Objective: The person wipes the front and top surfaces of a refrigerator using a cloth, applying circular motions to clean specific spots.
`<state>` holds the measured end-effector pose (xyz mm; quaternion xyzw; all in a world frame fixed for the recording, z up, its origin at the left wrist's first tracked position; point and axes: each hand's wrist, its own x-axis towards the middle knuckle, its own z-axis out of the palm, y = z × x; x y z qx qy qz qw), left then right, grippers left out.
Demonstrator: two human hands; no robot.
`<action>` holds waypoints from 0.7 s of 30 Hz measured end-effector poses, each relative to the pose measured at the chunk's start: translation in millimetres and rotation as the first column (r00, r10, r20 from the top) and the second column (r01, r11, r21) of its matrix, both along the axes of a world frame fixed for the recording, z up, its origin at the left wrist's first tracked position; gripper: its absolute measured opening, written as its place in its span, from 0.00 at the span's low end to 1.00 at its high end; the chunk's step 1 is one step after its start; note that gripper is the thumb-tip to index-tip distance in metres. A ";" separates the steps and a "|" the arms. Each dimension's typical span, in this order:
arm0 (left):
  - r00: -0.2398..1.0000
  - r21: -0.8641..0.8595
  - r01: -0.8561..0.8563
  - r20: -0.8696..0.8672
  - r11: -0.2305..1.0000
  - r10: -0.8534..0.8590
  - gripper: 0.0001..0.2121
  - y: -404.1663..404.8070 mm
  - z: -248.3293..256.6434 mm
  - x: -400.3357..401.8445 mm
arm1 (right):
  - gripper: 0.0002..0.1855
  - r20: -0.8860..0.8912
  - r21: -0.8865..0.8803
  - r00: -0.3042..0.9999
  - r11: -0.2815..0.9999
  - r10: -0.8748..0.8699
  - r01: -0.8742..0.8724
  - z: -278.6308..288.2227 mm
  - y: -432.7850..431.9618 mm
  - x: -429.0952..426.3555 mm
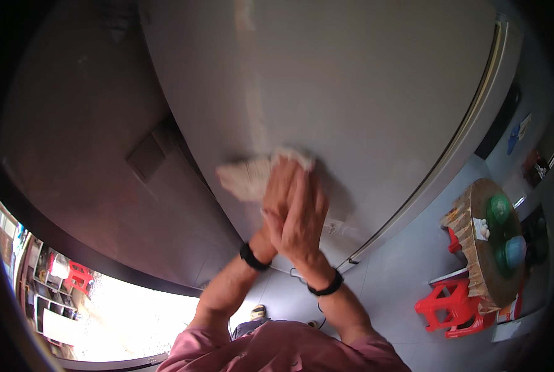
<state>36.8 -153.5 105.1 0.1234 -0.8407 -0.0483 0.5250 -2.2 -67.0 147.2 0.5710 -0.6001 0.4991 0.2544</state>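
A pale cloth point(246, 177) lies flat against a large light-grey panel point(351, 83), which looks like an appliance door. My left hand point(281, 190) presses on the cloth, its fingertips at the bunched upper edge. Over it lies my right hand point(302, 209), overlapping the left, so that some of its fingers and whatever they touch are hidden. Both wrists wear a black band. A faint vertical streak point(253, 93) runs down the panel above the cloth. Slight blur covers the hands and the cloth.
On the right stands a round table point(500, 279) with a wrinkled cover, bearing green covers and eggs. Red plastic stools point(446, 304) are beside it. A dark cable point(322, 314) runs on the tiled floor near my feet. At lower left is a bright doorway point(128, 321).
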 end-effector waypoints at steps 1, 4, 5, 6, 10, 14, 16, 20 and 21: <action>0.999 0.014 0.031 0.036 0.999 -0.031 0.28 8.9 -26.1 1.0 | 0.47 0.051 -0.005 0.998 0.999 0.040 -0.040 -25.0 4.5 1.0; 0.997 0.012 0.033 0.070 0.999 -0.034 0.28 13.5 -27.5 6.1 | 0.47 0.085 0.027 0.993 0.997 0.077 -0.079 -42.0 5.9 1.4; 0.998 -0.004 0.010 0.057 1.000 -0.010 0.28 4.7 -12.2 6.5 | 0.46 0.050 0.016 0.995 0.996 0.083 -0.084 -28.2 1.4 -2.3; 0.999 -0.019 -0.005 0.036 1.000 0.005 0.28 -0.6 11.0 5.0 | 0.46 0.015 0.007 0.996 0.996 0.084 -0.084 -5.9 -2.2 -5.9; 0.996 -0.002 -0.033 -0.086 0.999 0.033 0.28 -12.1 86.9 -4.0 | 0.45 -0.033 -0.104 0.993 0.988 0.110 -0.113 65.3 -15.0 -11.3; 1.000 -0.005 0.026 -0.010 1.000 -0.026 0.28 4.0 11.6 -8.4 | 0.46 -0.029 -0.024 0.999 0.999 0.024 -0.024 6.8 3.2 -5.6; 0.997 0.014 0.059 0.044 0.998 -0.060 0.28 15.7 -14.0 -4.0 | 0.46 0.003 0.022 1.000 1.000 -0.006 0.006 -19.9 8.2 -8.0; 1.000 -0.031 0.020 0.000 0.999 -0.020 0.27 5.0 37.9 -14.0 | 0.48 0.040 -0.016 0.998 0.999 0.038 -0.038 10.7 4.5 -16.7; 0.999 -0.026 -0.004 -0.032 1.000 0.003 0.27 1.2 58.1 -14.0 | 0.48 0.012 -0.059 0.999 0.997 0.047 -0.046 34.7 0.2 -16.9</action>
